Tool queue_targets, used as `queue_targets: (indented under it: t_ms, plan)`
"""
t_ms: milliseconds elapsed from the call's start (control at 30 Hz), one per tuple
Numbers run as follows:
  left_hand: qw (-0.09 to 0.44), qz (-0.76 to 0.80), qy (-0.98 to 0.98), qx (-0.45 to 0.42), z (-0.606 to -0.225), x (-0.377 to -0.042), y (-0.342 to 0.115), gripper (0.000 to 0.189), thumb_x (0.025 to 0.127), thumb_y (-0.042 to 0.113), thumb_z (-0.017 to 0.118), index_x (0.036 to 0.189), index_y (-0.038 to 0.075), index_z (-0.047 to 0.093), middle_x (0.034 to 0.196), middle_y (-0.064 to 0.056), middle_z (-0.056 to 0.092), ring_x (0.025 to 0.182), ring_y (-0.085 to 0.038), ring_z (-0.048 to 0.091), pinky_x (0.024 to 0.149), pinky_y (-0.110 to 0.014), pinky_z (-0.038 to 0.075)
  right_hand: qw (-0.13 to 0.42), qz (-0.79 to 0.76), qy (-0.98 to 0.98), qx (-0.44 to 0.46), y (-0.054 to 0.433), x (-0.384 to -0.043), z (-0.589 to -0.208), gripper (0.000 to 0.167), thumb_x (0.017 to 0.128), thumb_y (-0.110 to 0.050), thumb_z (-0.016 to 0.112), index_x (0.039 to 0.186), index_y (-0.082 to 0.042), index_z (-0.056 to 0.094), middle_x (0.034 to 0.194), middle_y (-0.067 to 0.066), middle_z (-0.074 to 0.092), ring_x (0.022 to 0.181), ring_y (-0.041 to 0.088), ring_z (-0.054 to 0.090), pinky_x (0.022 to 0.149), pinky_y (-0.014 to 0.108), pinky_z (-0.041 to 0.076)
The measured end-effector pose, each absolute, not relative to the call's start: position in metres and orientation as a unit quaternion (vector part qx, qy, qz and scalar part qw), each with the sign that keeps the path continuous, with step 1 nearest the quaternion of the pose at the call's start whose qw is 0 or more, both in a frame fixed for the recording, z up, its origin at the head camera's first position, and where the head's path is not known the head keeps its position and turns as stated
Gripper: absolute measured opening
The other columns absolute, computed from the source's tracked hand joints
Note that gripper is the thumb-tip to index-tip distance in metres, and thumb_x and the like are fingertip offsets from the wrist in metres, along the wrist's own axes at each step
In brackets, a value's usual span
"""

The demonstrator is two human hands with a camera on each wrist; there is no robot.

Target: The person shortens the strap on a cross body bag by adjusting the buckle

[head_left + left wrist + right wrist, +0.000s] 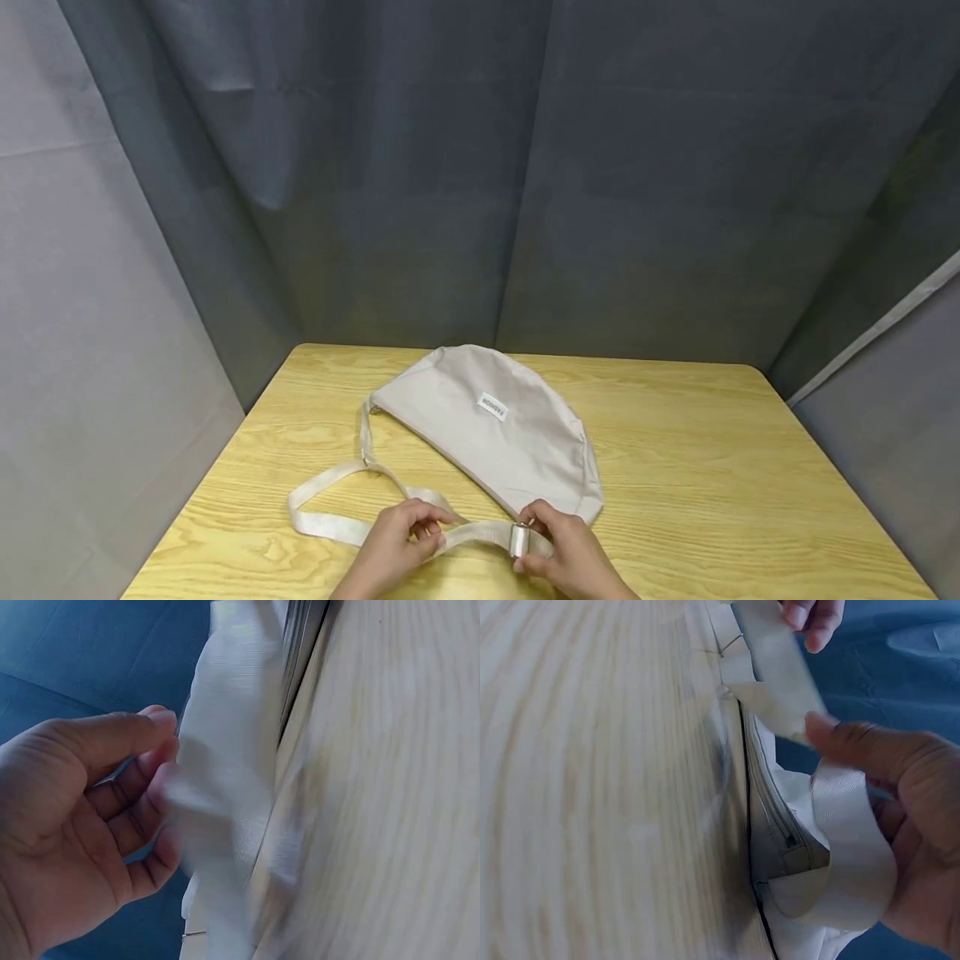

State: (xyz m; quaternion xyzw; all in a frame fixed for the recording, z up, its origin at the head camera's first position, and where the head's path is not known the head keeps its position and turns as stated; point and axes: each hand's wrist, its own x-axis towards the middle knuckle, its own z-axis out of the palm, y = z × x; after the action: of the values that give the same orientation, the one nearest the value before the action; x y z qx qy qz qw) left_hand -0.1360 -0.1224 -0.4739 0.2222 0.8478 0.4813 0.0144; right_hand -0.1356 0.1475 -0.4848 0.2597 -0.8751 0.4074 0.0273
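Note:
A pale beige half-moon shoulder bag (517, 454) lies on the table with its "FASHION" label (492, 407) upside down. Its strap (483, 531) runs across the front, between both hands. The left hand (401, 537) pinches the strap's edge with thumb and fingertips; blur in the left wrist view softens this contact. Close to the bag's lower corner, the right hand (566, 550) holds the strap at a shiny metal slider buckle (519, 540). In the right wrist view, a strap loop (859, 847) curves past the right palm, near the bag's zipper (769, 787).
A slack strap loop (322, 523) lies on the wooden table (712, 467) at left. Dark grey curtains (405, 208) hang behind the table, and lighter grey fabric (97, 333) stands on the left side.

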Motion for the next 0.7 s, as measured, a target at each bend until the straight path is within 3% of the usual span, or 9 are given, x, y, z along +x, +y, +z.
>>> queue_targets:
  t_ms: [333,533,700]
  plan:
    - [-0.008,0.467,0.862,0.195,-0.455,-0.142,-0.138,0.02,0.086,0.015,0.067,0.1,0.001,0.066,0.079,0.007,0.058,0.07,-0.008,0.053,0.063,-0.023,0.048,0.034,0.275,-0.935,0.219,0.144,-0.142,-0.488,0.041,0.059,-0.023,0.086,0.086,-0.02,0.057,0.071,-0.013,0.054,0.06,0.004,0.044,0.053,0.028,0.038]
    - [-0.026,0.462,0.869,0.177,-0.449,-0.145,-0.146,0.019,0.088,0.021,0.066,0.1,0.006,0.067,0.081,0.007,0.059,0.071,-0.009,0.054,0.064,-0.025,0.048,0.062,0.217,-0.958,0.177,0.148,-0.151,-0.491,0.039,0.054,-0.019,0.087,0.08,-0.018,0.057,0.067,-0.009,0.058,0.057,0.008,0.047,0.049,0.033,0.036]
    - [-0.043,0.462,0.871,0.162,-0.441,-0.147,-0.151,0.018,0.087,0.023,0.067,0.099,0.01,0.068,0.081,0.008,0.059,0.071,-0.009,0.055,0.061,-0.025,0.046,0.082,0.188,-0.968,0.146,0.153,-0.155,-0.494,0.037,0.056,-0.021,0.085,0.075,-0.017,0.054,0.063,-0.009,0.054,0.055,0.011,0.048,0.048,0.035,0.035]
